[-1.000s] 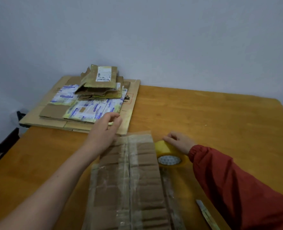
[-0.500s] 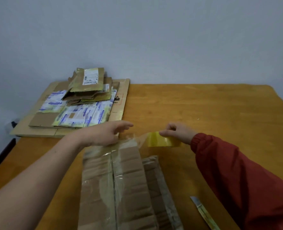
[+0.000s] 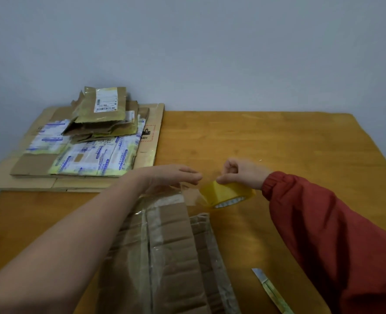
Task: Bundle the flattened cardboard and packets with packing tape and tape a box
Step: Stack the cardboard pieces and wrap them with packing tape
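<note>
A bundle of flattened brown cardboard [image 3: 171, 252], wrapped with clear tape, lies on the table in front of me. My right hand [image 3: 241, 172], in a red sleeve, pinches a yellowish roll of packing tape [image 3: 228, 194] lifted just above the bundle's far right corner. A clear strip of tape [image 3: 192, 193] stretches from the roll to the bundle's far edge. My left hand [image 3: 171, 176] rests flat at that far edge, fingertips touching the strip.
A stack of flattened cardboard and printed packets [image 3: 97, 141] lies at the far left of the wooden table [image 3: 278, 146]. A utility knife [image 3: 271, 291] lies near the front right, beside my right sleeve. A pale wall stands behind the table.
My right hand lifted the tape roll off the table and pulled a strip out to the right. My left hand slid from the far stack to the bundle's far edge.
</note>
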